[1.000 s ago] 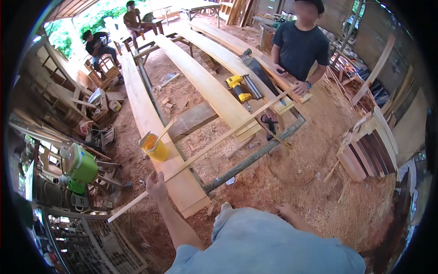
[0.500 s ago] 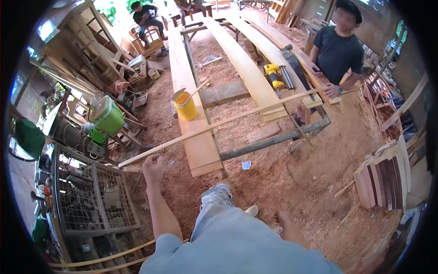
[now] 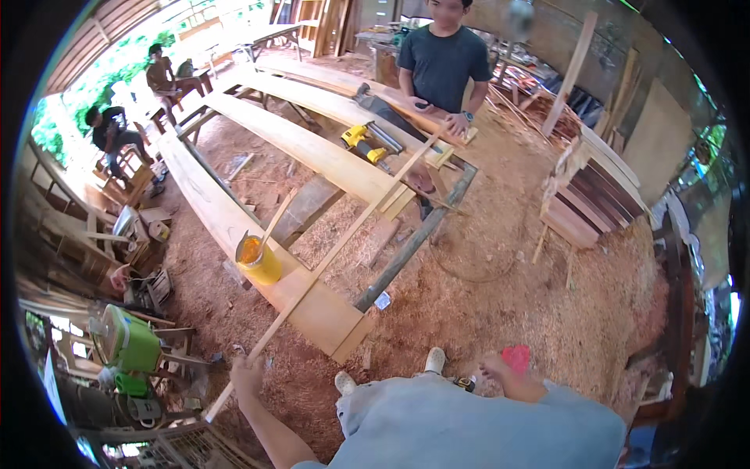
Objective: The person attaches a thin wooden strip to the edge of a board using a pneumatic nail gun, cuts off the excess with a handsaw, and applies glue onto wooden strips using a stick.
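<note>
My left hand [image 3: 248, 375] is closed around a long thin wooden strip [image 3: 336, 248], near its lower-left end. The strip lies slantwise across several wide planks, and its far end rests close to a co-worker. My right hand [image 3: 494, 367] hangs low beside my body with its fingers apart, holding nothing that I can see. Beside it shows a red thing [image 3: 516, 358] of a kind I cannot make out. An open yellow can [image 3: 259, 263] with orange contents and a stick in it stands on the nearest plank [image 3: 324, 316].
A yellow nail gun [image 3: 364, 144] lies on the planks. The metal frame bar [image 3: 406, 254] crosses under their near ends. A co-worker [image 3: 444, 62] stands across from me, two people sit farther back. Stacked boards [image 3: 594, 191] stand at right, a green bucket [image 3: 129, 340] at left.
My view has swung to the right. My left hand, which was beside the strip's end, is now closed around it. My right hand has come further into view.
</note>
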`<control>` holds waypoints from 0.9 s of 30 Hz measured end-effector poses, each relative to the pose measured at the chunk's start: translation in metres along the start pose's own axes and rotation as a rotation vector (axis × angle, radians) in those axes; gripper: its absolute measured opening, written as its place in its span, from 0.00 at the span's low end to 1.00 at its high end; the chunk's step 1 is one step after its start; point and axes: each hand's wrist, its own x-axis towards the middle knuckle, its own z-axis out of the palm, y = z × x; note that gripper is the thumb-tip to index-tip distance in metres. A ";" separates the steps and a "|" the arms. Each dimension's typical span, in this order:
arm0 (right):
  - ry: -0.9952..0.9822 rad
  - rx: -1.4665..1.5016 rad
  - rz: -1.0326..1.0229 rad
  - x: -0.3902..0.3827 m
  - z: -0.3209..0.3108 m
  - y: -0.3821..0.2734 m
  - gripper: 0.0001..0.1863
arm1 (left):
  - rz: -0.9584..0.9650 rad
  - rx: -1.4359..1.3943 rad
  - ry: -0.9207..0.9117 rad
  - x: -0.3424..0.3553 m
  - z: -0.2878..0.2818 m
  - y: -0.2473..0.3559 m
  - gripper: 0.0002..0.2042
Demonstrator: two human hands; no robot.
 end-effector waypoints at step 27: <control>-0.033 -0.094 -0.303 0.023 0.130 -0.023 0.21 | 0.080 -0.393 -0.384 0.083 0.036 0.112 0.18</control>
